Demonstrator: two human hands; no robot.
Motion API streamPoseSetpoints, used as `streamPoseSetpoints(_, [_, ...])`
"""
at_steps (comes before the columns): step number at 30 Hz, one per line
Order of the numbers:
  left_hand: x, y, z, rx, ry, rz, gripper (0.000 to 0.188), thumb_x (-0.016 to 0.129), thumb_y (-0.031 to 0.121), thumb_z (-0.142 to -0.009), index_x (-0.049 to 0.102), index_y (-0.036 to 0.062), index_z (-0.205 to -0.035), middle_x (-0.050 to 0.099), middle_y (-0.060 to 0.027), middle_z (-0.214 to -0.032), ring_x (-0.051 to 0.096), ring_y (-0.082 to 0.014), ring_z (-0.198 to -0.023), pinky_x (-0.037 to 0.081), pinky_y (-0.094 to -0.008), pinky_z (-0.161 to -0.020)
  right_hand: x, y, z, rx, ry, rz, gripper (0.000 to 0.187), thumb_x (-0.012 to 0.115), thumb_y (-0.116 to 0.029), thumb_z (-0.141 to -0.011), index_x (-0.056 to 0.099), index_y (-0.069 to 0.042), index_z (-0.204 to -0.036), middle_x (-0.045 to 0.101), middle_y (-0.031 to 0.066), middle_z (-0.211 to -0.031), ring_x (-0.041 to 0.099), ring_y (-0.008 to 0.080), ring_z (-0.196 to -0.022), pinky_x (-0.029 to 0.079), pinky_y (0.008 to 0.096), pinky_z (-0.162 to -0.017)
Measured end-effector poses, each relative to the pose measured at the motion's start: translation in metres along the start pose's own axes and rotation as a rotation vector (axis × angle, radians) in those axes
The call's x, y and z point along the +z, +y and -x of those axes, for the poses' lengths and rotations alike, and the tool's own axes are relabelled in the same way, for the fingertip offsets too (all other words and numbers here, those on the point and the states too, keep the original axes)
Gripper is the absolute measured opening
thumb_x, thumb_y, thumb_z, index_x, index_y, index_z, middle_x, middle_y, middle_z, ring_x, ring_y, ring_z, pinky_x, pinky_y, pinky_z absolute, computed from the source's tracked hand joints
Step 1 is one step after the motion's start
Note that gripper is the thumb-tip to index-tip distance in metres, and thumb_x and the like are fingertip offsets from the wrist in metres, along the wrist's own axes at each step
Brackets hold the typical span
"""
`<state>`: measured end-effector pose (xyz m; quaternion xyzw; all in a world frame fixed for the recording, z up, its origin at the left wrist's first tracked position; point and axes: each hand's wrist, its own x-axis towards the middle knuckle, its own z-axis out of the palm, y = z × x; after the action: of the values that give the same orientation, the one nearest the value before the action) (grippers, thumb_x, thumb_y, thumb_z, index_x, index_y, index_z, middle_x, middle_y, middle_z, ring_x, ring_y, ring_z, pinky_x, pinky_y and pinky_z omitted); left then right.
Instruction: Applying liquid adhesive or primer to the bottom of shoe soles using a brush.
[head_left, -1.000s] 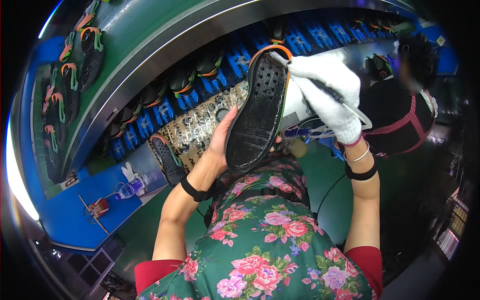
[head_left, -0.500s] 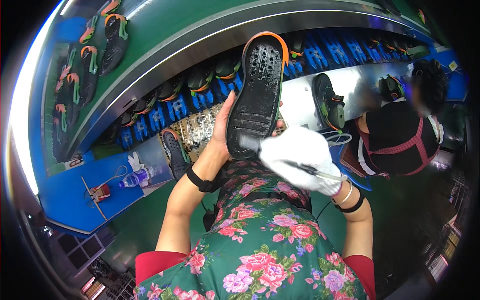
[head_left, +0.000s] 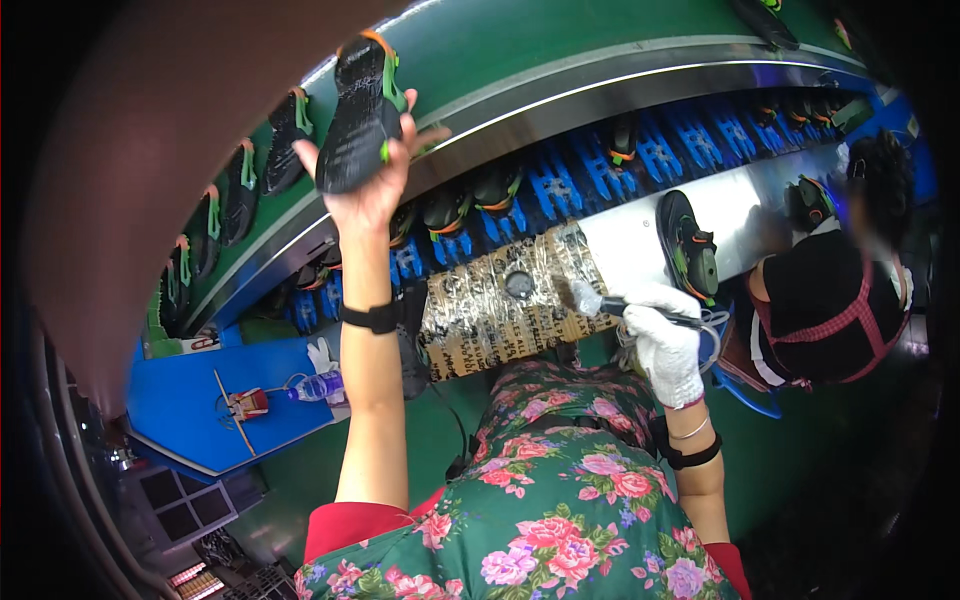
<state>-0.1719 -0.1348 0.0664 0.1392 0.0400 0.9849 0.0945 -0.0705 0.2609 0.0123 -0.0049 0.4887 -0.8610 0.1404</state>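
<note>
Since half a second ago, the left hand (head_left: 372, 190) has swung the black shoe (head_left: 358, 115) up and away to the left, from in front of the chest out to the upper green belt (head_left: 560, 40); the right hand (head_left: 665, 345) has dropped lower and now sits just above the floral apron (head_left: 560, 500).

At far left a row of black shoes with green and orange trim (head_left: 225, 205) lies along the green belt; below it a blue surface (head_left: 190, 400) carries a small red tool (head_left: 245, 403) and a clear plastic bottle (head_left: 315, 385); the left arm, with a black wristband (head_left: 370, 318), reaches straight up, and its grip is wrapped around the heel end of the black shoe, thumb on one side and fingers spread on the other, the shoe held over the belt with its sole facing the camera; to the right a taped-over block with a round knob (head_left: 500, 305) stands in front of blue shoe holders (head_left: 560, 185); the right hand wears a white glove and its grip is pressed around a small brush (head_left: 620, 305), bristles pointing left toward the block; another black shoe (head_left: 690, 245) lies on the steel surface (head_left: 745, 215) beyond it; at far right a second person in a black top (head_left: 830, 300) sits at the line.
</note>
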Motion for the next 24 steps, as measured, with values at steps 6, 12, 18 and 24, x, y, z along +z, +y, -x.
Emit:
streamPoseSetpoints(6, [-0.01, 0.03, -0.025, 0.276, 0.3, 0.114, 0.074, 0.042, 0.042, -0.105, 0.023, -0.0071, -0.156, 0.008, -0.0315, -0.164, 0.029, -0.0474, -0.146, 0.037, -0.0545, -0.119, -0.008, 0.022, 0.004, 0.137, -0.035, 0.127, 0.025, 0.072, 0.007, -0.081, 0.076, 0.004, -0.105, 0.077, 0.0151, -0.105, 0.071, 0.0184, -0.093, 0.054, 0.0283, -0.085])
streamPoseSetpoints(12, [0.001, 0.0, -0.013, 0.479, 0.412, 0.097, 0.069, 0.046, 0.043, -0.104, 0.029, -0.0031, -0.152, 0.029, -0.0216, -0.16, 0.028, -0.044, -0.149, 0.033, -0.0546, -0.121, -0.025, 0.028, 0.006, 0.169, -0.009, 0.18, 0.026, 0.071, 0.007, -0.081, 0.076, 0.005, -0.106, 0.077, 0.0142, -0.103, 0.071, 0.017, -0.091, 0.055, 0.0277, -0.083])
streamPoseSetpoints(18, [0.017, -0.106, -0.046, 0.2, 0.495, -0.57, 0.063, 0.055, 0.033, -0.103, 0.041, -0.0096, -0.148, 0.053, -0.0277, -0.142, 0.051, -0.0387, -0.135, 0.044, -0.0439, -0.113, -0.044, 0.016, 0.012, 0.224, 0.069, 0.006, 0.024, 0.07, 0.007, -0.081, 0.076, 0.005, -0.105, 0.077, 0.0145, -0.101, 0.067, 0.0118, -0.078, 0.052, 0.0242, -0.072])
streamPoseSetpoints(24, [-0.028, -0.198, -0.175, 0.286, 0.117, -1.595, 0.046, 0.065, 0.017, -0.098, 0.057, -0.0004, -0.14, 0.068, -0.0144, -0.122, 0.065, -0.0224, -0.114, 0.051, -0.0347, -0.099, -0.06, -0.019, 0.02, 0.185, 0.156, -0.106, 0.023, 0.068, 0.001, -0.085, 0.075, 0.005, -0.106, 0.074, 0.0063, -0.087, 0.059, 0.0083, -0.069, 0.047, 0.0221, -0.063])
